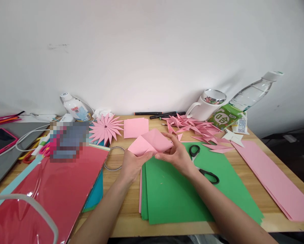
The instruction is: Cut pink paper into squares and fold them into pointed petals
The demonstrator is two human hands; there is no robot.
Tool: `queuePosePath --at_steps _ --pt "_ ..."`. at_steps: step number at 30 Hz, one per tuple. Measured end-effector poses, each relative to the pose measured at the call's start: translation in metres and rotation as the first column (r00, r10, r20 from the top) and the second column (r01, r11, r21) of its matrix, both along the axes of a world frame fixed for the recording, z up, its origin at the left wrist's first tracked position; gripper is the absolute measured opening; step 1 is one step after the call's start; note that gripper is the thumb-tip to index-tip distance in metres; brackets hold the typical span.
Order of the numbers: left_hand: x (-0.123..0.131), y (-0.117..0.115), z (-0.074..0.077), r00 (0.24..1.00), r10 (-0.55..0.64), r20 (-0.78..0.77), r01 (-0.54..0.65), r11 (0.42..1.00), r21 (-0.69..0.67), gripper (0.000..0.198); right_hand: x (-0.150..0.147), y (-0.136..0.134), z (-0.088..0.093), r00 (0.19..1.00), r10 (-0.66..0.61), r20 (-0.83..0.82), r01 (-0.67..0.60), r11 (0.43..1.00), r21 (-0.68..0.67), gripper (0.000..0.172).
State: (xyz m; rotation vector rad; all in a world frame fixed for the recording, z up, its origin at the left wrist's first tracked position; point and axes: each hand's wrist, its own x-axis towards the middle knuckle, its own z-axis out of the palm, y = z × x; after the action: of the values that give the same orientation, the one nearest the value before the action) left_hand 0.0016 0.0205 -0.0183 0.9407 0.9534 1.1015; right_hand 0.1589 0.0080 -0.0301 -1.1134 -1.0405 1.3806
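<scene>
A creased sheet of pink paper (152, 141) is held up between both hands, above the back left part of the green paper stack (177, 196). My left hand (135, 162) grips its lower left side, thumb along the near edge. On the right side, my right hand (177, 154) pinches it with the thumb in front and fingers behind. Both thumbs nearly meet at the middle fold. Black-handled scissors (200, 166) lie on the green paper beside my right hand. Behind the held sheet sits a stack of pink squares (136, 127).
A pink paper star (105, 127) and a red plastic-covered pack (52, 189) lie left. Folded pink pieces (195, 127), a white mug (208, 105), a water bottle (256, 89) and a green packet (224, 116) stand back right. Long pink strips (274, 179) lie at right.
</scene>
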Motion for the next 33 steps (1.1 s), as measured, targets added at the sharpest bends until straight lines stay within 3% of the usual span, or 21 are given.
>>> queuePosePath --at_steps 4,6,12,15,19,23,30,33 --pt "0.000 0.001 -0.002 0.999 -0.018 0.030 0.017 0.999 0.031 0.041 0.000 0.000 0.000 0.997 0.032 0.065 -0.034 0.999 0.029 0.050" --pt "0.001 0.001 -0.004 0.998 0.015 0.059 -0.014 1.000 -0.008 0.039 -0.001 -0.001 0.002 0.997 0.006 0.076 -0.007 1.000 0.014 0.042" --pt "0.003 -0.001 -0.008 0.997 0.048 0.067 -0.044 0.997 -0.056 0.030 -0.002 -0.003 0.006 0.988 -0.042 0.152 0.037 0.999 0.035 0.040" --pt "0.003 -0.001 -0.008 0.998 0.060 0.013 -0.060 0.997 -0.044 0.028 0.001 -0.002 0.006 0.962 -0.022 0.271 0.000 0.997 0.080 0.038" --pt "0.001 0.000 -0.008 0.998 0.014 -0.067 -0.014 1.000 -0.013 0.028 0.002 -0.002 0.010 0.961 0.010 0.276 -0.038 0.995 0.097 0.040" --pt "0.000 0.000 -0.009 0.995 -0.017 -0.100 0.020 0.999 0.026 0.031 0.000 -0.003 0.011 0.948 -0.060 0.313 0.021 0.992 0.126 0.037" --pt "0.001 -0.002 -0.006 0.999 -0.030 -0.020 0.030 0.999 0.024 0.033 -0.002 -0.005 0.010 0.890 -0.212 0.404 0.175 0.976 0.129 0.031" --pt "0.000 -0.002 -0.005 0.999 -0.040 -0.029 0.041 0.999 0.030 0.031 -0.003 -0.004 0.012 0.885 -0.224 0.408 0.187 0.974 0.128 0.031"
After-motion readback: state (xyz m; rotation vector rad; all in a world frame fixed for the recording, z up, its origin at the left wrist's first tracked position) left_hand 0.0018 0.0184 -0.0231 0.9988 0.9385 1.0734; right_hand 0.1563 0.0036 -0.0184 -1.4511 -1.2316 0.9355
